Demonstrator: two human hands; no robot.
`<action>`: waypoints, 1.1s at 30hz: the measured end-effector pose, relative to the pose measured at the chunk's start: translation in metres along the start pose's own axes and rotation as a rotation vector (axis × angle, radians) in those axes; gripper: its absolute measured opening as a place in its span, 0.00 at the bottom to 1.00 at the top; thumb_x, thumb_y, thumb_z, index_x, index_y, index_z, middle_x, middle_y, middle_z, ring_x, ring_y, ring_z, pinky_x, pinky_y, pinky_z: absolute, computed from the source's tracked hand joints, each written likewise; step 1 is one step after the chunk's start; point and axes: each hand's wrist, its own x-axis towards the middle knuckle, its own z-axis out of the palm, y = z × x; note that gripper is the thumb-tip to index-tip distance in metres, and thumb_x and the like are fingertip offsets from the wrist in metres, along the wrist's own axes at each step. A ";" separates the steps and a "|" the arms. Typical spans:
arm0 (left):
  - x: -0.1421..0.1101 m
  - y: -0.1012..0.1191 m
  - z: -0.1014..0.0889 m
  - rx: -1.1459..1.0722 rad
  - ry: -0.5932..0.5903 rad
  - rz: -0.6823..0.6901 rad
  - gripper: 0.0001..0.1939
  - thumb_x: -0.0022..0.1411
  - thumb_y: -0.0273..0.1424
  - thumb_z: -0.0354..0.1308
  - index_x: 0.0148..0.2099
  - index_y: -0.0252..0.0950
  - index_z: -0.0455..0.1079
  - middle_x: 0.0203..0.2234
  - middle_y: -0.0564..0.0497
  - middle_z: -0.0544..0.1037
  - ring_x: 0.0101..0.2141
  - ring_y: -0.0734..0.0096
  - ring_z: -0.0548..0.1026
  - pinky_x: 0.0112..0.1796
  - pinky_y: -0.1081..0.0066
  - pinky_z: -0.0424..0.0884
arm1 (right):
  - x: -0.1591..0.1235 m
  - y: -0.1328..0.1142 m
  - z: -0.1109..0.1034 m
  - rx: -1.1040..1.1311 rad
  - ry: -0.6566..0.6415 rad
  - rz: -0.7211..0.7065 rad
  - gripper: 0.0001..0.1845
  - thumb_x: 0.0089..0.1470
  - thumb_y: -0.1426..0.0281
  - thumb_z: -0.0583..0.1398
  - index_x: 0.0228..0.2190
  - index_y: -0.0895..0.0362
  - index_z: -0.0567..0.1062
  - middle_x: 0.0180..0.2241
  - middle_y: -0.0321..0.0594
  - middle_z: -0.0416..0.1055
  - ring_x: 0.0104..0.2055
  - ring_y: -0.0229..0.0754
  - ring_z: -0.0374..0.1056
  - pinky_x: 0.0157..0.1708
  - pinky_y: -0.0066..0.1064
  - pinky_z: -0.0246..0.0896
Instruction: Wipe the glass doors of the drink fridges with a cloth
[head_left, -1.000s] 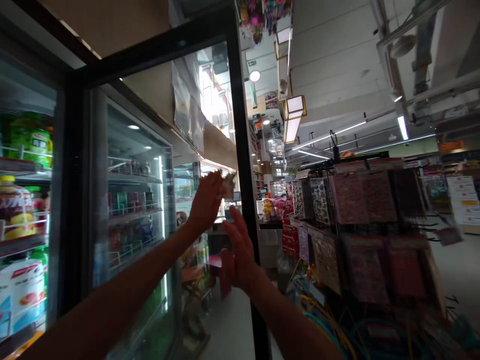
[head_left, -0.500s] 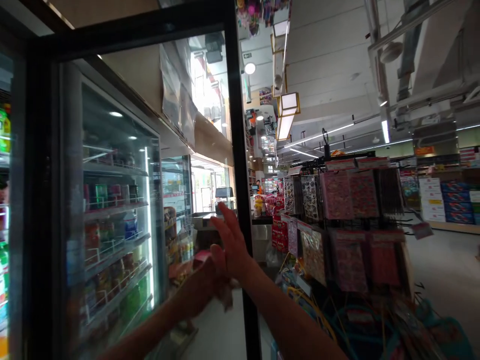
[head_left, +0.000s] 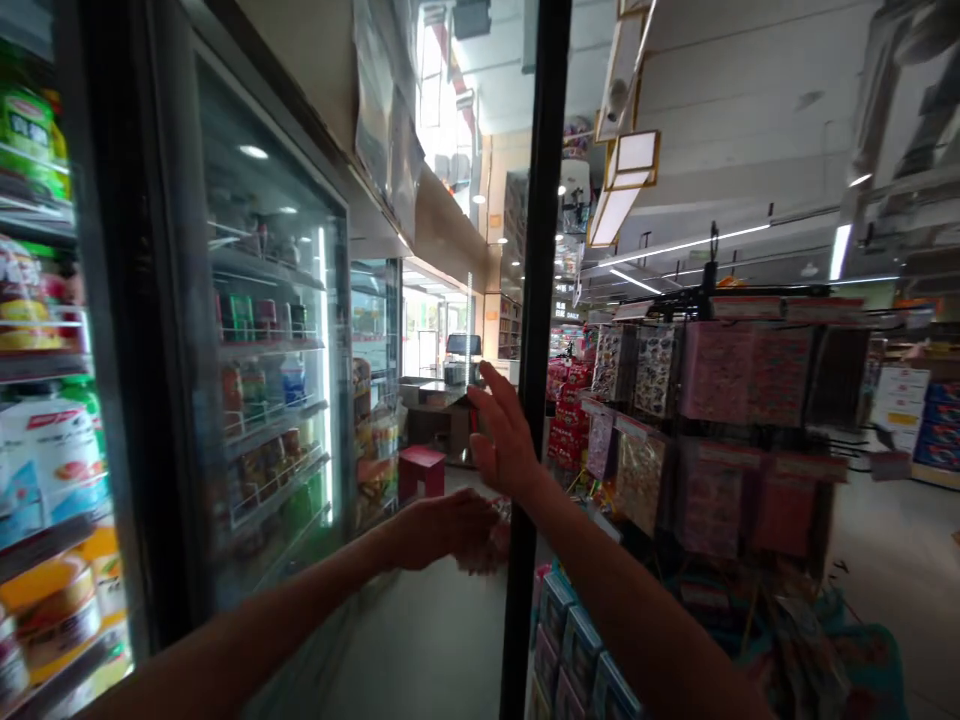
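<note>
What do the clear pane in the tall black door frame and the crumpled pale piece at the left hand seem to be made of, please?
Clear pane: probably smooth glass, as the red stool shows through it.
Crumpled pale piece: perhaps matt cloth or tissue, given its ragged outline; blur leaves this open.

Tight squeeze at the door post (head_left: 534,300)
Glass (head_left: 375,330) blocks its left; stacked boxes (head_left: 581,640) crowd low right, hanging packets (head_left: 716,375) higher, past a slim gap.

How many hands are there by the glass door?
2: the left hand, lower, holding what looks like a crumpled cloth, and the right hand, higher, by the black door frame. No others show, though distant ones could be hidden.
</note>
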 end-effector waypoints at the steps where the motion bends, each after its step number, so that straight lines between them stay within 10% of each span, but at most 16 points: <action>1: -0.006 -0.008 -0.005 0.024 0.054 -0.018 0.16 0.62 0.34 0.47 0.52 0.45 0.63 0.52 0.61 0.69 0.57 0.81 0.59 0.58 0.76 0.53 | -0.002 0.000 0.001 0.002 -0.016 0.001 0.28 0.58 0.66 0.44 0.60 0.52 0.47 0.63 0.44 0.43 0.64 0.47 0.43 0.58 0.48 0.50; 5: -0.002 -0.076 -0.036 0.174 0.459 -0.419 0.22 0.66 0.26 0.35 0.59 0.24 0.51 0.61 0.41 0.53 0.62 0.62 0.43 0.60 0.52 0.44 | -0.007 -0.001 0.006 -0.006 -0.033 0.017 0.29 0.58 0.67 0.45 0.60 0.51 0.47 0.63 0.42 0.42 0.64 0.49 0.44 0.58 0.50 0.48; 7: -0.001 -0.074 -0.031 0.193 0.488 -0.437 0.23 0.65 0.25 0.35 0.61 0.22 0.48 0.62 0.39 0.48 0.63 0.61 0.37 0.60 0.51 0.42 | -0.007 -0.001 0.008 -0.032 -0.042 0.020 0.29 0.58 0.67 0.45 0.60 0.51 0.47 0.63 0.41 0.41 0.64 0.49 0.43 0.58 0.52 0.48; 13: -0.038 0.000 0.024 0.147 0.117 0.431 0.18 0.62 0.34 0.46 0.54 0.40 0.63 0.60 0.56 0.57 0.62 0.68 0.48 0.61 0.65 0.47 | -0.005 -0.003 0.015 -0.129 -0.118 -0.008 0.30 0.56 0.70 0.47 0.60 0.53 0.49 0.63 0.42 0.43 0.63 0.50 0.44 0.58 0.53 0.47; 15: -0.039 -0.032 0.011 0.177 0.204 0.315 0.19 0.62 0.32 0.46 0.55 0.41 0.62 0.60 0.54 0.57 0.62 0.67 0.48 0.61 0.61 0.48 | -0.006 -0.002 0.017 -0.154 -0.127 -0.007 0.31 0.56 0.71 0.47 0.60 0.52 0.48 0.63 0.42 0.43 0.63 0.51 0.45 0.58 0.53 0.48; 18: -0.022 -0.085 -0.021 0.213 0.496 -0.218 0.21 0.63 0.26 0.44 0.57 0.35 0.58 0.60 0.45 0.57 0.63 0.63 0.43 0.59 0.53 0.49 | -0.007 0.000 0.021 -0.196 -0.124 0.009 0.30 0.56 0.70 0.47 0.60 0.52 0.49 0.63 0.43 0.43 0.63 0.51 0.45 0.57 0.53 0.50; 20: -0.015 -0.086 -0.023 0.195 0.578 -0.320 0.21 0.62 0.25 0.44 0.57 0.32 0.58 0.59 0.42 0.57 0.63 0.60 0.42 0.59 0.51 0.50 | -0.008 -0.001 0.023 -0.243 -0.131 0.026 0.30 0.56 0.70 0.47 0.60 0.51 0.48 0.63 0.43 0.43 0.63 0.50 0.45 0.57 0.53 0.50; 24: -0.028 -0.039 0.006 0.142 0.321 0.273 0.18 0.62 0.32 0.48 0.54 0.39 0.62 0.59 0.51 0.59 0.61 0.65 0.50 0.60 0.59 0.50 | -0.011 -0.007 0.029 -0.392 -0.300 0.046 0.32 0.57 0.70 0.48 0.61 0.51 0.44 0.64 0.42 0.41 0.65 0.50 0.40 0.59 0.53 0.46; 26: -0.034 -0.045 0.002 0.132 0.276 0.323 0.18 0.62 0.34 0.48 0.54 0.40 0.63 0.59 0.54 0.59 0.61 0.66 0.52 0.60 0.62 0.51 | -0.012 -0.009 0.032 -0.469 -0.368 0.065 0.33 0.57 0.69 0.48 0.61 0.51 0.42 0.64 0.42 0.41 0.65 0.50 0.37 0.59 0.54 0.43; 31: -0.014 -0.132 -0.057 0.155 0.665 -0.444 0.22 0.62 0.23 0.42 0.58 0.34 0.56 0.59 0.45 0.58 0.62 0.66 0.45 0.60 0.55 0.51 | -0.013 -0.010 0.040 -0.607 -0.334 0.170 0.34 0.58 0.67 0.47 0.62 0.53 0.38 0.64 0.44 0.39 0.66 0.50 0.33 0.59 0.54 0.42; 33: -0.012 -0.129 -0.058 0.162 0.698 -0.504 0.22 0.62 0.22 0.42 0.58 0.32 0.57 0.59 0.43 0.58 0.63 0.63 0.44 0.59 0.53 0.52 | -0.012 -0.011 0.042 -0.633 -0.359 0.173 0.34 0.58 0.67 0.47 0.62 0.53 0.37 0.64 0.44 0.40 0.66 0.49 0.33 0.59 0.54 0.41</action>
